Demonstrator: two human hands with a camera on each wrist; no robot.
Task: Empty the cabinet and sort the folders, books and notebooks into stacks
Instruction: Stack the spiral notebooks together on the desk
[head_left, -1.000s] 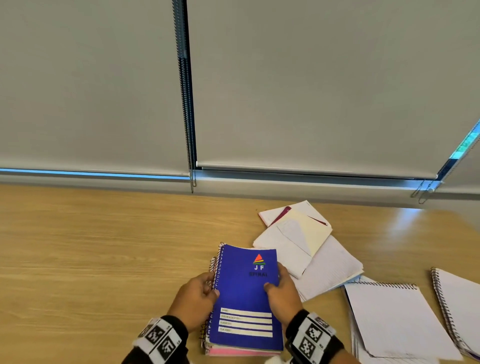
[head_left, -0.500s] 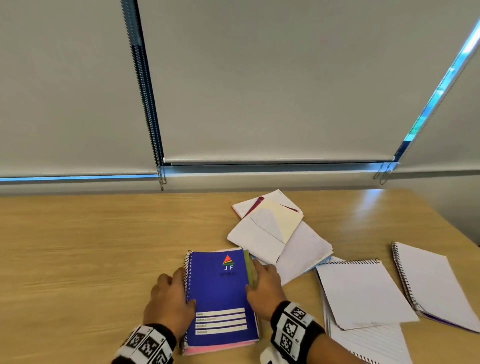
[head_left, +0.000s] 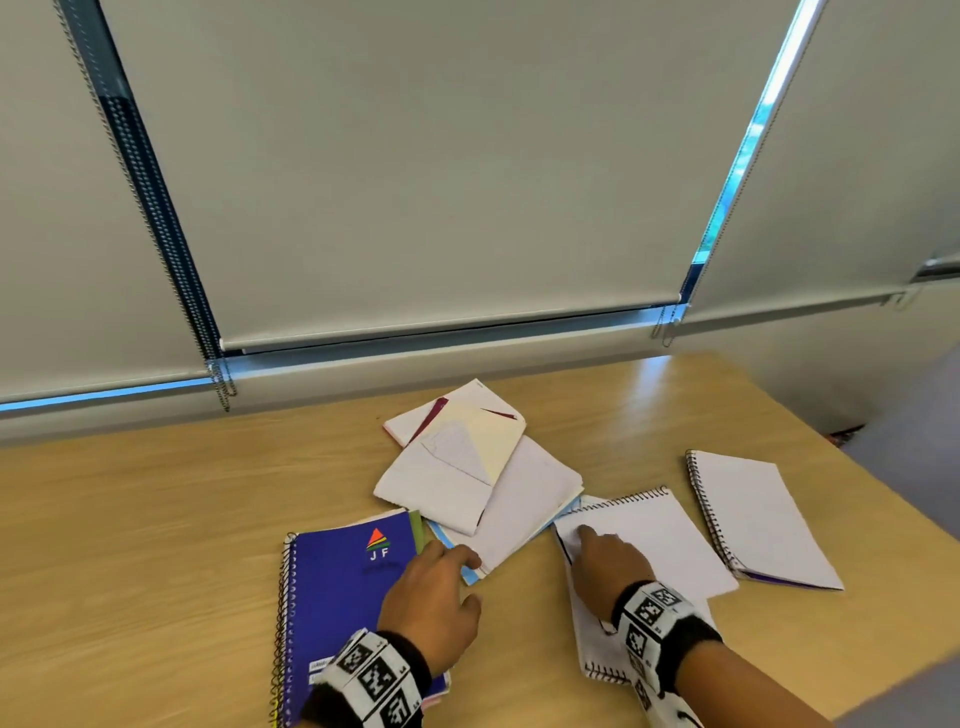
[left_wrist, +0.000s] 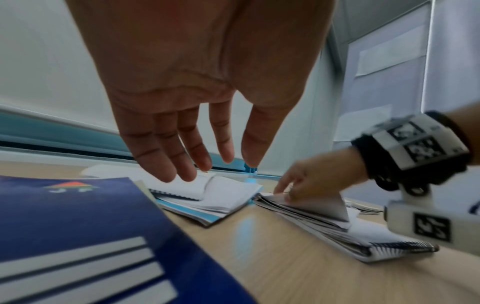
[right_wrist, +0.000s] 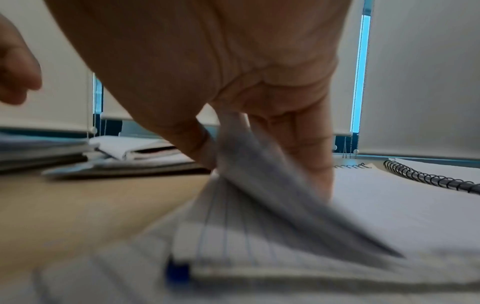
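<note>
A blue spiral notebook (head_left: 337, 597) lies on top of a small stack on the wooden table (head_left: 130, 545). My left hand (head_left: 457, 566) hovers over its right edge with straight fingers and holds nothing; the left wrist view shows the left hand (left_wrist: 207, 164) above the blue notebook (left_wrist: 78, 226). To the right lies a white spiral notebook (head_left: 654, 540). My right hand (head_left: 582, 540) pinches its left edge. In the right wrist view the right hand (right_wrist: 259, 164) lifts a lined page (right_wrist: 259, 195) between thumb and fingers.
A loose pile of open white notebooks and papers (head_left: 467, 467) lies behind the hands, one with a light blue cover edge. Another spiral notebook (head_left: 753, 519) sits at the far right near the table's edge. Roller blinds with bead chains (head_left: 218, 374) hang behind.
Both hands have left the sides of the blue notebook. The right hand moved right and took the edge of the white spiral notebook. The left hand shifted right and opened.
</note>
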